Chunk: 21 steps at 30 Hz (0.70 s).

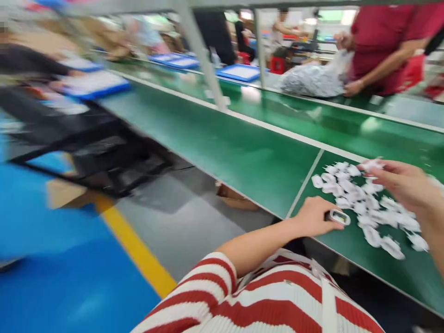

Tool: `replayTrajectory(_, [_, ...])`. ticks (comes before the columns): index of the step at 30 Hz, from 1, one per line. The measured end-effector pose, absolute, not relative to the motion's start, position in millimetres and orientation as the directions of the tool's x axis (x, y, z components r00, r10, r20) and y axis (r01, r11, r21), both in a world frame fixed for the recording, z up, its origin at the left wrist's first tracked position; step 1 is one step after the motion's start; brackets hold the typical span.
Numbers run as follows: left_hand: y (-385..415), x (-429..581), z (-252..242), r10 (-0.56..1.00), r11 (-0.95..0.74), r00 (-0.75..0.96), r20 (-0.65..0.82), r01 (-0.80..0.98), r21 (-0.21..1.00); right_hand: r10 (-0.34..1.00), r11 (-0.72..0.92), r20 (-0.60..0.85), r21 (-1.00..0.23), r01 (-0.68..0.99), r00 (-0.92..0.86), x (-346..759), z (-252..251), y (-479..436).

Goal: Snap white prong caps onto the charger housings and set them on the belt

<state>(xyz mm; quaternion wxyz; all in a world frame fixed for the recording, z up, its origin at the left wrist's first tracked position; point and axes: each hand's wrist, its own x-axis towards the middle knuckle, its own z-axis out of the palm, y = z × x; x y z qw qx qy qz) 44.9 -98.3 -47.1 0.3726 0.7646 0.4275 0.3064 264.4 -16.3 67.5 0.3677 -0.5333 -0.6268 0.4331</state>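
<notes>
My left hand [316,217] is closed around a small oval white casing [339,217] with an open, hollow end facing up, close to the front edge of the green work surface [249,152]. Between the fingertips of my right hand [404,182] is a small white plastic part [372,165], blurred, with thin prongs or wires at its edge. Below and beside that hand lies a loose pile of similar white plastic parts [354,194], spread over the green surface. Their exact shape is hard to make out.
A white divider strip [305,182] crosses the surface left of the pile. A grey metal post [204,60] rises mid-line. Blue trays [239,72] and a clear plastic bag [312,79] sit on the far side. A person in a red shirt [385,46] stands opposite; others work farther left.
</notes>
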Motion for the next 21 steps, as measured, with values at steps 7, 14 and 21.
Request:
replayTrajectory(7, [-104.3,49.0,-38.8,0.902,-0.344,0.402,0.158,0.447,0.826,0.948,-0.27,-0.269,-0.963,0.017,-0.167,250.0,39.1,-93.9])
replayTrajectory(14, [-107.5,43.3,-39.1,0.901,-0.343,0.399,0.167,0.424,0.838,0.999,-0.021,-0.029,-0.978,0.208,-0.037,251.9,5.2,-105.8])
replayTrajectory(21, [-108.8,41.7,-37.3,0.882,-0.387,0.429,0.195,0.426,0.818,0.974,0.226,0.213,-0.866,0.446,-0.079,256.2,10.6,-115.5])
